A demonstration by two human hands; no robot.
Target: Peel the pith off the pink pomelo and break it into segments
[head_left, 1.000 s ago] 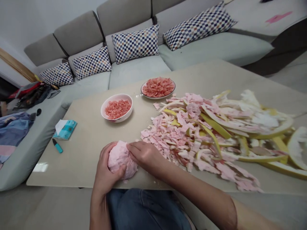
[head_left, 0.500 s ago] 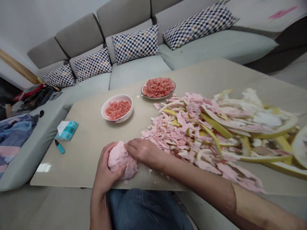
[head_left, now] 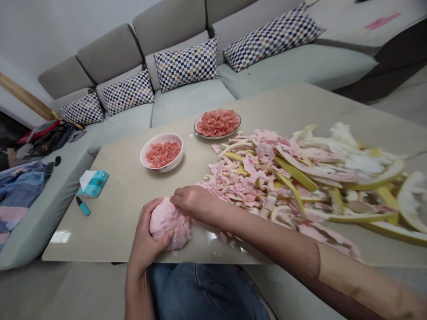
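Observation:
A peeled pomelo (head_left: 168, 224), still covered in pink pith, is at the front edge of the table. My left hand (head_left: 147, 233) is wrapped round its left side, the thumb across the near face. At its upper right, the bent fingers of my right hand (head_left: 191, 202) pinch at the pith; whatever lies between the fingertips is hidden. Just right of my right hand spreads a large heap of pomelo peel (head_left: 293, 173), with yellow rind, white strips and torn pink pith.
Beyond the pomelo stand a white bowl (head_left: 162, 152) and a dark-rimmed plate (head_left: 217, 123), both holding red pomelo flesh. A blue tissue pack (head_left: 94, 183) and a teal-handled cutter (head_left: 83, 206) lie at the left of the table (head_left: 123, 222). A grey sofa (head_left: 190, 95) runs behind.
My right hand has shifted slightly up and left along the top of the pomelo. My left hand keeps its hold. The whole view has moved a little.

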